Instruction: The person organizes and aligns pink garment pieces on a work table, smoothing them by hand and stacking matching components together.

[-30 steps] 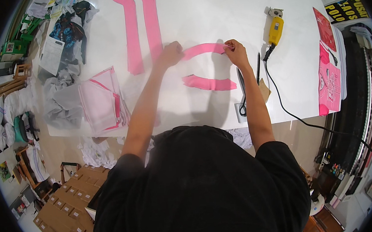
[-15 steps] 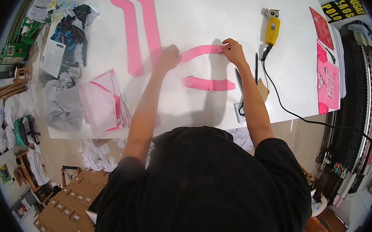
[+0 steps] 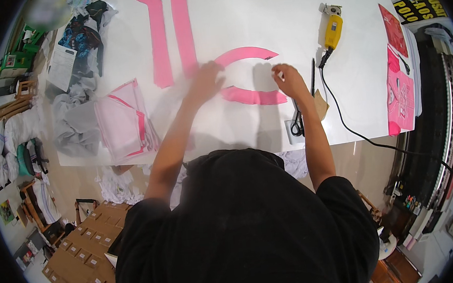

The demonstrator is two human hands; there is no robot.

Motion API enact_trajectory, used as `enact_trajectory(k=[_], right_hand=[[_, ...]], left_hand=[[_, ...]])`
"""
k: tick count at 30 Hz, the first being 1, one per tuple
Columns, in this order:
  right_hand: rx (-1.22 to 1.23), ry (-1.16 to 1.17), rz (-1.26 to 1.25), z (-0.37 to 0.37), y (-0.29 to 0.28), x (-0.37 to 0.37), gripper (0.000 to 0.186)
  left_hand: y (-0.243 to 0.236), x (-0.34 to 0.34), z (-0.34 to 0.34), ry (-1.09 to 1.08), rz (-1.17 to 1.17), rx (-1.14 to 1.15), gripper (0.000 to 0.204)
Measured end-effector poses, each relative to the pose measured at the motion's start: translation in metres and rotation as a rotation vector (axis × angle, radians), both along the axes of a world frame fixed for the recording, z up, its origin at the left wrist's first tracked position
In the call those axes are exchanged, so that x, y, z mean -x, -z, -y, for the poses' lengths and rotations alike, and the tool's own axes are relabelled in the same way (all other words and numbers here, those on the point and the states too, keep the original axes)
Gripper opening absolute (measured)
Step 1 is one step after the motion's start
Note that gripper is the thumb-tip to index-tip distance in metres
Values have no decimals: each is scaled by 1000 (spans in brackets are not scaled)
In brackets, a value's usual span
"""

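Two curved pink fabric strips lie one above the other on the white table. The upper strip arches upward and has a small dark mark at its right end. The lower strip bends the other way. My left hand, a little blurred, is at the left ends of both strips, fingers apart and holding nothing that I can see. Between the two right ends hovers my right hand, fingers bent with a gap between them and no cloth in them. Two long pink strips lie beyond my left hand.
A yellow electric cutter stands at the right, its black cord running off the table. Scissors lie by my right forearm. Folded pale pink pieces and grey cloth are at left; printed pink pieces at far right.
My right hand has let go of the upper strip's right end and moved nearer. My left hand has also come nearer, fingers spreading. The upper strip now lies flatter, slightly farther away.
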State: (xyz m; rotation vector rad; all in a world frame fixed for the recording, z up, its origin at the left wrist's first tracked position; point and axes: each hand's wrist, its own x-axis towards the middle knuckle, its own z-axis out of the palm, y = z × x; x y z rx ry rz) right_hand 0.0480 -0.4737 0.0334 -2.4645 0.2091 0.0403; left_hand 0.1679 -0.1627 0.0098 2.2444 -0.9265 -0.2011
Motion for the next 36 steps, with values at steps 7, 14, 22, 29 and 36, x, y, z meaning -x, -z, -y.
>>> enact_trajectory(k=[7,14,22,29,36], right_hand=[[161,-199,-55,-24,-14,66,25],[285,-216,16,-38,0,80,15],[164,-37,-174,-107,4,111,16],[364,-51,122,-86,1,59,18],[397,-370,92,-57,0,12,22]], left_hand=[[-18,50,-8,235,121,-180,28],[3,24,6,261,285,-181,21],[9,70,12,-232,134,52,26],[11,113,-1,-201,-27,35,25],[-8,123,59,-145,-26,-235,54]])
